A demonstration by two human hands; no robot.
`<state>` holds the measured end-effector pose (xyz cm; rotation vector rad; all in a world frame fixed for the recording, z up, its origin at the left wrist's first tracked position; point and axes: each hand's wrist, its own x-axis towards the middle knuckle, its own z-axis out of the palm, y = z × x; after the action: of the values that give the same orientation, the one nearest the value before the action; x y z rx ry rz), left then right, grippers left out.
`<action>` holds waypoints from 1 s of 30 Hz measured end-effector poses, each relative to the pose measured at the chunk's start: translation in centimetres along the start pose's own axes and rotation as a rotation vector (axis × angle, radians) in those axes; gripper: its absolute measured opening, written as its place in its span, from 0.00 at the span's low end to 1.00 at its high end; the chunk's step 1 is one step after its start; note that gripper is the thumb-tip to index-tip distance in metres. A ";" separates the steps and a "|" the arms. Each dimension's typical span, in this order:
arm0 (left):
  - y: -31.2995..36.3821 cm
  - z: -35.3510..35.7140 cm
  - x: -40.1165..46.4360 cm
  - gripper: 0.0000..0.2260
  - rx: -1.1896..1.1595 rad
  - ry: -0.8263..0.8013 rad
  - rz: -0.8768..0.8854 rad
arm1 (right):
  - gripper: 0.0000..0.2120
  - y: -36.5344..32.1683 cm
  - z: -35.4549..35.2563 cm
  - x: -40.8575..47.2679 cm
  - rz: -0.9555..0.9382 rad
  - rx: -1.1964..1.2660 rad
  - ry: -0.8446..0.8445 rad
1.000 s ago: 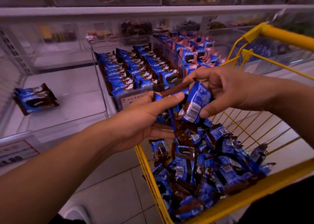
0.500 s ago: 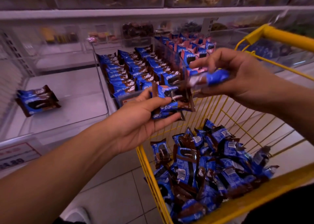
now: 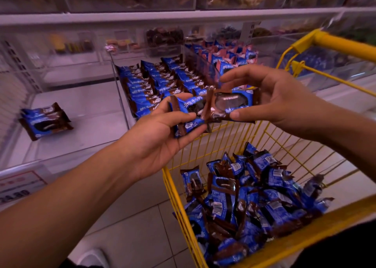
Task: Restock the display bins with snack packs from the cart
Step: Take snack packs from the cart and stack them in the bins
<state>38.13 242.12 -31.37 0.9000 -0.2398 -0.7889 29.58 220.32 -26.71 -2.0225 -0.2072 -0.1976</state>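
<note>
A small stack of snack packs (image 3: 188, 115) is gripped in the left hand (image 3: 160, 137), thumb on top and fingers curled beneath, while a single pack (image 3: 234, 105) is pinched by the right hand (image 3: 278, 99) between thumb at its lower edge and fingers above; the two are held touching, just above the near left corner of the cart (image 3: 305, 241). Both are carried over the gap between the cart and the bins. A loose heap of packs (image 3: 250, 202) is left in the cart, a filled bin (image 3: 162, 80) of neat rows is seen beyond the hands, and in the bin to the left (image 3: 85, 105) only a few packs (image 3: 45, 120) lie near its left edge. The packs are judged light, since several are held easily in one hand. The wrappers look glossy and thin, so they are likely to be slippery against each other, and a stack may fan out or slide if squeezed only lightly. The crimped end seals appear flat and floppy and would give poor hold. A biscuit is pictured on the wrapper, so the contents are probably brittle and hard squeezing across the middle is best avoided. A grip across the flat faces, with thumb on one side and fingers on the other, is judged safest, and stacks are best kept short and squared.
</note>
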 end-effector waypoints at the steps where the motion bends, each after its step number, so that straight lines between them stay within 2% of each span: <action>1: 0.0 0.0 0.0 0.16 0.018 0.001 0.010 | 0.28 -0.1 0.0 0.0 0.014 -0.024 0.019; 3: -0.1 0.1 -0.2 0.16 0.065 0.006 0.039 | 0.23 -0.2 0.2 0.2 0.045 -0.006 0.079; 6: -0.3 0.3 -0.6 0.16 0.233 0.003 0.131 | 0.12 -0.2 1.3 0.5 0.196 0.302 0.165; 8: -0.6 0.5 -0.9 0.16 0.326 0.004 0.199 | 0.07 -0.2 2.3 0.5 0.304 0.432 0.153; 13: -0.7 0.9 -0.7 0.16 0.332 0.047 0.246 | 0.07 -0.3 3.8 0.4 0.391 0.594 0.162; 15: -0.4 0.8 -0.7 0.18 0.297 0.039 0.235 | 0.04 -0.4 3.4 0.4 0.391 0.557 0.128; 18: -0.4 0.5 -1.1 0.26 0.402 -0.007 0.272 | 0.13 -0.5 2.8 0.0 0.381 0.506 0.105; 21: -0.9 0.6 -1.3 0.33 0.465 0.032 0.295 | 0.20 -0.5 3.0 -0.1 0.329 0.290 0.120; 25: -0.7 0.6 -1.2 0.24 0.448 0.069 0.286 | 0.17 -0.6 3.5 -0.2 0.280 0.120 0.126; 30: -0.4 0.3 -1.3 0.25 0.501 0.067 0.289 | 0.20 -0.4 3.5 -0.1 0.303 0.152 0.103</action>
<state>36.87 242.76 -31.30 1.3248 -0.5107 -0.4318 29.56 223.68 -27.91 -1.8598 0.1454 -0.0915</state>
